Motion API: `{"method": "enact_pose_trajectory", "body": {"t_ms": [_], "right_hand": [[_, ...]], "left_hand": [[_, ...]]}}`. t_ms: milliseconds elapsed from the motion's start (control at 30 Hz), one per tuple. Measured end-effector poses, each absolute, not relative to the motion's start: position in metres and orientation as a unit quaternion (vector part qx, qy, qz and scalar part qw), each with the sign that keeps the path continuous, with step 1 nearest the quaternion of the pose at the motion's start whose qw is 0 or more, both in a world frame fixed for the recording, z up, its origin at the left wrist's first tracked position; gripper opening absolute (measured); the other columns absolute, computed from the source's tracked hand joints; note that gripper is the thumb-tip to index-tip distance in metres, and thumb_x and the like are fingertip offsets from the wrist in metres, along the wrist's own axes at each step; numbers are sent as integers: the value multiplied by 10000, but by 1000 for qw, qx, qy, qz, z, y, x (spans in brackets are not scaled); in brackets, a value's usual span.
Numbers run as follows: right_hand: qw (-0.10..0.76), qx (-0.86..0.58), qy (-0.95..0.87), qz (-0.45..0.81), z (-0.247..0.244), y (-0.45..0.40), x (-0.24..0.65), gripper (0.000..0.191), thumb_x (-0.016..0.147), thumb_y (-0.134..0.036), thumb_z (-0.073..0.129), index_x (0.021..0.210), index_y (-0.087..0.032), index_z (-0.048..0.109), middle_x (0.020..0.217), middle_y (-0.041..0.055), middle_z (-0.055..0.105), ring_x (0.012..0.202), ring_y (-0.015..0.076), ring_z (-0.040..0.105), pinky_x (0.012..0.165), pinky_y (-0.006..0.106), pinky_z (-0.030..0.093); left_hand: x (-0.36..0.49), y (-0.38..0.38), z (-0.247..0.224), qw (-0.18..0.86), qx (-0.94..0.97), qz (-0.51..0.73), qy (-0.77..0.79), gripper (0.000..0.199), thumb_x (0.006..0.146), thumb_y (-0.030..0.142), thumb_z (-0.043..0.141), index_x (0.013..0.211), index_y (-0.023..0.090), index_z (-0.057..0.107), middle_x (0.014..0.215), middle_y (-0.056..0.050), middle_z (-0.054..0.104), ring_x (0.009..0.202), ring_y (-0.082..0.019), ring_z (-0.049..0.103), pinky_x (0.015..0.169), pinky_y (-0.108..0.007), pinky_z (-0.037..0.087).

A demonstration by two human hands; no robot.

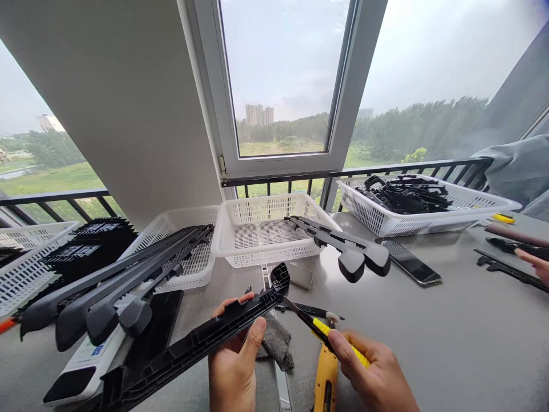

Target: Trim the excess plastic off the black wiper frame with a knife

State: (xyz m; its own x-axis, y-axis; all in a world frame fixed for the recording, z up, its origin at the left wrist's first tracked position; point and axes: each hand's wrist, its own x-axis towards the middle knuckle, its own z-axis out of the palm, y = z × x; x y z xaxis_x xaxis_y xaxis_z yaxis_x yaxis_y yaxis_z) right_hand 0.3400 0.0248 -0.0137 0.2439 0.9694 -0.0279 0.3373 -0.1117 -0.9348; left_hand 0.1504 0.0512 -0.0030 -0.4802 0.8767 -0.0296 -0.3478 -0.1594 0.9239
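Observation:
A long black plastic part (197, 343) slants up from the lower left, its ribbed side showing, and my left hand (238, 355) is closed round it near its upper end. My right hand (371, 366) grips a yellow and black utility knife (323, 332). The knife's blade tip touches or nearly touches the part just below its curved end. Under the part lies a grey cloth (277, 340), and a yellow tool (326, 377) rests on the table below the knife.
White baskets (266, 252) line the table's back; two black parts (343, 246) lean on the middle one, several more (115, 286) on its left neighbour. Phones (409, 263) lie about. Another person's hand (532, 264) is at the right edge.

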Motion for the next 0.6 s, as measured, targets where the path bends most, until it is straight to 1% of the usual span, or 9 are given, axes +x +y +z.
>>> {"method": "enact_pose_trajectory", "body": {"t_ms": [100, 233, 333, 500, 600], "right_hand": [[451, -656, -498, 345, -16, 25, 341, 685, 907, -802, 593, 570, -205, 571, 596, -25, 444, 586, 142, 400, 541, 272, 321], [438, -663, -499, 345, -18, 26, 341, 697, 896, -822, 583, 568, -208, 574, 579, -27, 439, 574, 143, 406, 538, 269, 331], [439, -657, -503, 350, -21, 27, 340, 715, 886, -846, 565, 578, -201, 579, 610, -22, 452, 599, 147, 432, 554, 264, 339], [447, -664, -483, 354, -27, 28, 345, 676, 898, -802, 589, 580, -205, 585, 581, -30, 408, 572, 138, 393, 520, 267, 309], [443, -668, -480, 355, -30, 29, 348, 670, 895, -801, 584, 584, -208, 601, 582, -29, 415, 569, 137, 395, 522, 268, 315]], "left_hand": [[153, 51, -3, 430, 266, 715, 483, 518, 748, 366, 974, 1174, 302, 687, 1233, -21, 811, 1174, -237, 756, 1120, -380, 539], [153, 51, -4, 434, 258, 718, 479, 537, 739, 358, 978, 1183, 303, 680, 1231, -31, 815, 1198, -270, 755, 1141, -443, 542], [152, 52, -5, 429, 262, 719, 480, 548, 734, 360, 982, 1187, 304, 678, 1222, -35, 818, 1203, -282, 755, 1157, -469, 535], [150, 54, -9, 421, 269, 716, 487, 576, 711, 402, 995, 1182, 301, 679, 1213, -29, 816, 1173, -262, 763, 1145, -411, 536], [147, 55, -14, 416, 271, 716, 491, 596, 698, 441, 1000, 1182, 302, 681, 1220, -41, 818, 1181, -288, 761, 1163, -461, 529]]}}
